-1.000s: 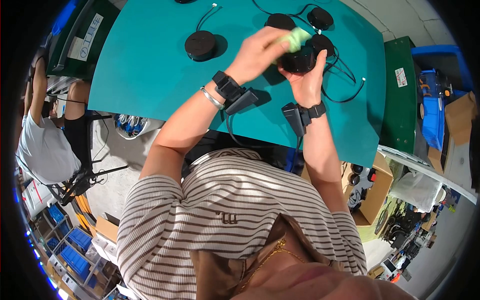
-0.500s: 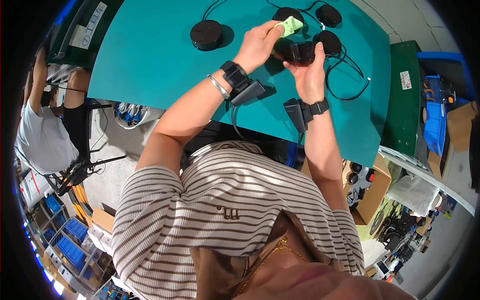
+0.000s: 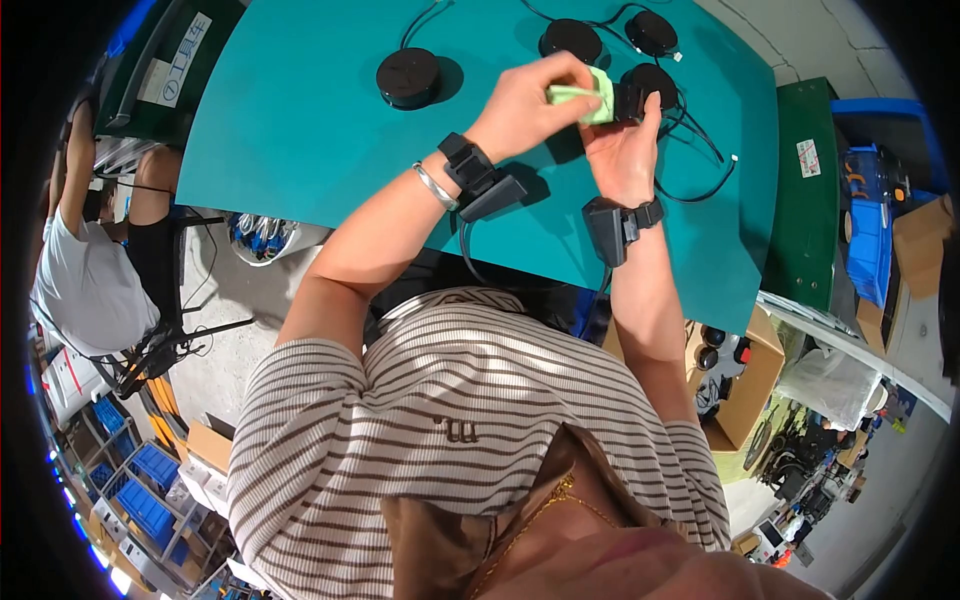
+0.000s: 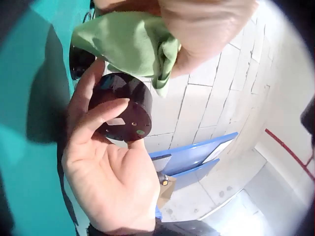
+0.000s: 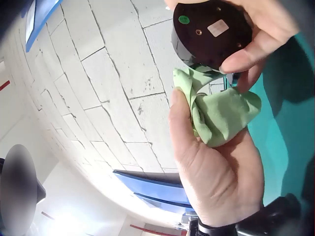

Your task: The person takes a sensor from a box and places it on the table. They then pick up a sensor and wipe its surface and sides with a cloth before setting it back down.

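Observation:
In the head view my left hand pinches a light green cloth between thumb and fingers. Beside it, my right hand grips a black puck-shaped device, held up over the table. The right wrist view shows its flat base with small screw holes, a pale label and a green round sticker. There the bunched cloth lies right at the rim of the device. In the left wrist view the right hand's fingers curl round the glossy side of the device.
Similar black pucks stand on the green table: one at left, others behind my hands. Black cables with white connectors trail at the right. A cardboard box sits below the table at right. Another person sits at far left.
The cloth was lifted away from the device half a second ago; my left hand has brought it down and right against it. The device has tilted in my right hand.

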The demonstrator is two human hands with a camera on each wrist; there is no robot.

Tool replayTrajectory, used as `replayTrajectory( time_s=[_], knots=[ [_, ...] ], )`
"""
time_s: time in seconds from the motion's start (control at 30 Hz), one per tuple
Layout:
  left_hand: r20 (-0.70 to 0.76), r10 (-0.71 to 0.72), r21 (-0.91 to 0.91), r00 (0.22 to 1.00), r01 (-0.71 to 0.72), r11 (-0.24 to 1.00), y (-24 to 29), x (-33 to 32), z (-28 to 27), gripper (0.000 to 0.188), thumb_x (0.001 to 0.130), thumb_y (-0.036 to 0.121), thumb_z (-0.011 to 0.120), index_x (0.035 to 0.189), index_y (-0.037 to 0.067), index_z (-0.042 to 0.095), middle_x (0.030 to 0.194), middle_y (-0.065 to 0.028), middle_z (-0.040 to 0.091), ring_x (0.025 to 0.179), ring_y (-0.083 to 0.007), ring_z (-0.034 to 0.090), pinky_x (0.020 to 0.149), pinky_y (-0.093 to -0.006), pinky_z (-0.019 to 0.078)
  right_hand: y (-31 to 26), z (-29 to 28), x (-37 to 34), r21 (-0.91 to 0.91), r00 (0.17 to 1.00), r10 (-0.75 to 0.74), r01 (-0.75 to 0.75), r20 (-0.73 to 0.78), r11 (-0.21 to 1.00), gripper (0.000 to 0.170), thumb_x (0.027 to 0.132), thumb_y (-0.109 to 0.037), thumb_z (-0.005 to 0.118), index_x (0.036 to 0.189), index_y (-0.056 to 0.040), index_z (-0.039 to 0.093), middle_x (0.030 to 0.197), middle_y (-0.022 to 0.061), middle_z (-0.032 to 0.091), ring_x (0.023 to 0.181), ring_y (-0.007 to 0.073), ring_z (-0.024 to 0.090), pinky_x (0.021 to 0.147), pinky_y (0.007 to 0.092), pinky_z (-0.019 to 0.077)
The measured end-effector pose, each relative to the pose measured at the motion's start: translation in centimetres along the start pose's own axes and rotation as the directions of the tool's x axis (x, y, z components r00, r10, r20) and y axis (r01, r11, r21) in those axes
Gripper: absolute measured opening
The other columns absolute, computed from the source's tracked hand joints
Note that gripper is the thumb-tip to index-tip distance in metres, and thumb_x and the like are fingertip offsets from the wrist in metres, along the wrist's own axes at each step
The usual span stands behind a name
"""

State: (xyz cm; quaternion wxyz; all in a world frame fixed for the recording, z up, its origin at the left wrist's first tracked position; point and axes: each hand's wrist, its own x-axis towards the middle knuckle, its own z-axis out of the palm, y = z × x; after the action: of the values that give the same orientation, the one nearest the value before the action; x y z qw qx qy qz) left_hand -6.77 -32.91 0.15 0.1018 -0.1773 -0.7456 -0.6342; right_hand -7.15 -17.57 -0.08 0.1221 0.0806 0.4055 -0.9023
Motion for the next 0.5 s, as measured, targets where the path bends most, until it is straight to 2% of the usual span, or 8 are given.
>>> replayTrajectory(
  time_s=[0.07, 0.1, 0.17, 0.3, 0.37, 0.5],
  knots=[
    [-0.007, 0.045, 0.160, 0.999, -0.044, 0.986, 0.0, 0.1, 0.3, 0.019, 0.085, 0.020, 0.071, 0.089, 0.005, 0.060, 0.086, 0.0002, 0.063, 0.079, -0.0075, 0.058, 0.070, -0.0246, 0.0475, 0.2, 0.3, -0.1, -0.009, 0.998, -0.045, 0.044, -0.042, 0.999, 0.063, 0.098, -0.058, 0.031, 0.113, -0.0013, 0.054, 0.108, 0.0113, 0.062, 0.101, 0.0237, 0.061, 0.080, 0.0309, 0.0534],
    [-0.009, 0.042, 0.159, 0.999, -0.040, 0.986, -0.2, 0.0, 0.2, 0.019, 0.085, 0.020, 0.071, 0.089, 0.005, 0.060, 0.086, 0.0002, 0.063, 0.079, -0.0075, 0.058, 0.070, -0.0246, 0.0475, 0.4, -0.1, 0.2, -0.012, 0.998, -0.064, 0.064, -0.018, 0.998, 0.061, 0.098, -0.058, 0.031, 0.111, -0.0022, 0.054, 0.107, 0.0105, 0.062, 0.102, 0.0224, 0.060, 0.083, 0.0332, 0.0519],
    [-0.042, -0.154, 0.136, 0.987, 0.158, 0.978, -0.8, 0.2, 0.0, 0.019, 0.085, 0.021, 0.071, 0.090, 0.005, 0.062, 0.085, 0.0002, 0.064, 0.078, -0.0085, 0.059, 0.069, -0.0245, 0.0477, 0.6, -0.9, 0.6, 0.003, 0.995, -0.100, 0.100, 0.017, 0.995, 0.057, 0.098, -0.057, 0.034, 0.106, -0.0038, 0.054, 0.104, 0.0088, 0.061, 0.099, 0.0211, 0.059, 0.088, 0.0363, 0.0490],
    [-0.015, -0.201, 0.030, 0.980, 0.201, 0.979, -0.8, 0.1, 0.0, 0.019, 0.085, 0.020, 0.071, 0.090, 0.004, 0.062, 0.083, 0.0002, 0.065, 0.077, -0.0083, 0.060, 0.069, -0.0248, 0.0481, 0.7, -1.1, 0.6, 0.025, 0.995, -0.103, 0.103, 0.006, 0.994, 0.055, 0.098, -0.056, 0.035, 0.105, -0.0042, 0.053, 0.104, 0.0084, 0.061, 0.098, 0.0206, 0.059, 0.087, 0.0359, 0.0493],
    [0.020, -0.136, -0.076, 0.991, 0.137, 0.988, -0.5, 0.0, 0.2, 0.019, 0.084, 0.018, 0.072, 0.089, 0.004, 0.062, 0.083, -0.0002, 0.065, 0.078, -0.0080, 0.060, 0.069, -0.0251, 0.0484, 0.6, -0.5, 0.3, 0.050, 0.993, -0.106, 0.108, -0.054, 0.993, 0.054, 0.098, -0.056, 0.037, 0.104, -0.0047, 0.053, 0.103, 0.0079, 0.061, 0.096, 0.0198, 0.060, 0.083, 0.0340, 0.0509],
    [0.053, -0.132, -0.050, 0.990, 0.135, 0.990, -1.0, 0.1, 0.0, 0.018, 0.085, 0.016, 0.072, 0.090, 0.003, 0.061, 0.083, -0.0002, 0.065, 0.079, -0.0077, 0.060, 0.070, -0.0253, 0.0488, 0.6, -1.0, 0.5, 0.035, 0.992, -0.107, 0.109, -0.067, 0.993, 0.054, 0.097, -0.056, 0.037, 0.104, -0.0046, 0.053, 0.103, 0.0079, 0.062, 0.094, 0.0188, 0.060, 0.078, 0.0324, 0.0530]
  ],
)
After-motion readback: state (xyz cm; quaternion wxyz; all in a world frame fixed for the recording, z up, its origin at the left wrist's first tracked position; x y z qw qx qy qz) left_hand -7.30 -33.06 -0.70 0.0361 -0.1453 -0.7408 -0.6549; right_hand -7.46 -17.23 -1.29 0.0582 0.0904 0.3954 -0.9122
